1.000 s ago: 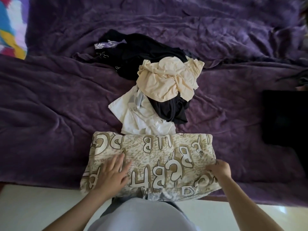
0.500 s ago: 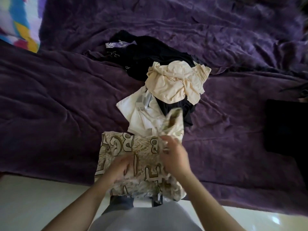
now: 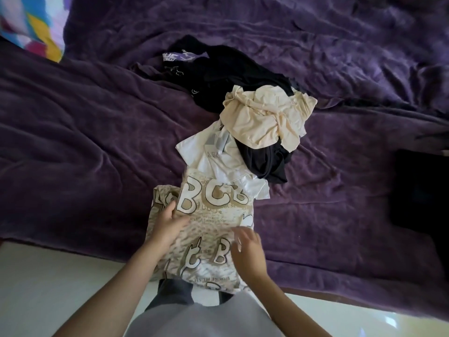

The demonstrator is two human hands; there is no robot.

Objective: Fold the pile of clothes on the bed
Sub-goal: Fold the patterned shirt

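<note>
Left hand (image 3: 167, 224) flat, fingers straight, pressing the lettered beige shirt (image 3: 213, 215) at its 9 o'clock side; right hand (image 3: 247, 249) at 4 o'clock, fingers spread and relaxed, gripping nothing. Shirt at the near edge of the purple bed (image 3: 73, 142), narrower than a second ago, right side brought across to the left: one fold judged done, smoothing or another fold due. Beyond, toward 1 o'clock, pile not yet folded: white top (image 3: 218, 161), cream garment (image 3: 264, 117), black clothes (image 3: 218, 69).
</note>
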